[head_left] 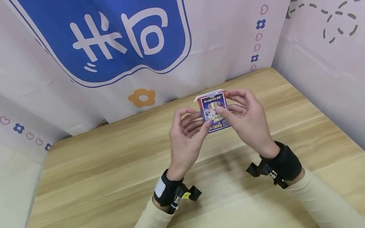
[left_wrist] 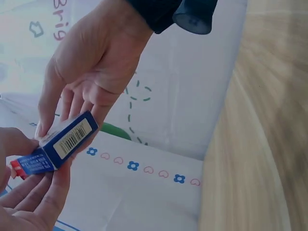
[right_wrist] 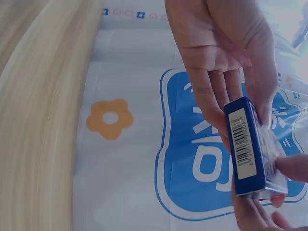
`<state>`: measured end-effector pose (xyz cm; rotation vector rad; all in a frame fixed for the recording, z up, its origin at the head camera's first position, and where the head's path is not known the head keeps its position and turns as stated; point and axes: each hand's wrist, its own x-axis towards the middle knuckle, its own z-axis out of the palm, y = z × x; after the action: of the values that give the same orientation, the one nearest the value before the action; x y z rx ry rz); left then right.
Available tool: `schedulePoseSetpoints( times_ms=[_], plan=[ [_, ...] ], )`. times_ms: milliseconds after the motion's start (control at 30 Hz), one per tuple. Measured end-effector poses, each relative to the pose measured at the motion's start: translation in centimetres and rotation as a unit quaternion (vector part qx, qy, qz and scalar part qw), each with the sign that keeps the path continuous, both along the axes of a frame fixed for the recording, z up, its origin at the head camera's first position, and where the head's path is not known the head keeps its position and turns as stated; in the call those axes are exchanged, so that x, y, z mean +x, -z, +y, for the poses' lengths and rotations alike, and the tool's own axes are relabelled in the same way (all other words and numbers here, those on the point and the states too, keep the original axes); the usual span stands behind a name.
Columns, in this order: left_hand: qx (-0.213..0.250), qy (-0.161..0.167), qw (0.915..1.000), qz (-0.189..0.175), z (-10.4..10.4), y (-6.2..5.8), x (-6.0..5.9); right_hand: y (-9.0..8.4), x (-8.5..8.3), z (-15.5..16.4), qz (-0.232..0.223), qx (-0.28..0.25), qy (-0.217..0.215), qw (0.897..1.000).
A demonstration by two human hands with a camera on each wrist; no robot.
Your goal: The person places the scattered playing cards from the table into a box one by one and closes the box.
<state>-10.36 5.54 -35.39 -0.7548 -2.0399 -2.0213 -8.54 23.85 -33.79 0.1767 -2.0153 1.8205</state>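
Above the wooden table (head_left: 108,186), one small blue box (head_left: 214,111) — both grips clamped on it, left hand (head_left: 185,137) and right hand (head_left: 248,120).

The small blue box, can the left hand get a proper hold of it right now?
Probably yes: the left hand already touches the box on its left side, the right hand holds the other side, and nothing lies between them.

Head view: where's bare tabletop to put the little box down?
The wooden table is bare left of the left hand, right of the right hand, and between the forearms toward the near edge. It is crowded only at the small box, held above the table by the fingers of both hands.
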Motion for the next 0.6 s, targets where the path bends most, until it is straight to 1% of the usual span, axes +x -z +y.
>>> schedulePoseSetpoints(
  times_ms=[100, 167, 233, 367, 500, 600],
  plan=[
    [-0.009, 0.013, 0.9997, 0.018, -1.3, -0.1, 0.1, 0.1, 0.3, -0.8, 0.022, -0.048, -0.014, 0.999],
    [-0.018, 0.023, 0.9991, 0.030, -2.1, -0.3, 0.2, 0.1, 0.5, -1.3, 0.044, -0.057, -0.029, 0.997],
    [-0.026, 0.032, 0.9983, 0.040, -2.9, -0.6, 0.1, 0.0, 0.5, -1.8, 0.064, -0.051, -0.045, 0.996],
    [-0.050, 0.056, 0.9959, 0.050, -4.3, -1.1, 0.0, -0.1, 0.4, -2.5, 0.094, -0.015, -0.070, 0.993],
    [-0.070, 0.085, 0.9931, 0.040, -5.3, -1.7, -0.3, -0.2, 0.4, -2.5, 0.088, 0.006, -0.104, 0.991],
    [-0.088, 0.096, 0.9908, 0.033, -5.9, -2.1, -0.6, -0.3, 0.4, -2.2, 0.063, 0.011, -0.138, 0.988]
  ],
)
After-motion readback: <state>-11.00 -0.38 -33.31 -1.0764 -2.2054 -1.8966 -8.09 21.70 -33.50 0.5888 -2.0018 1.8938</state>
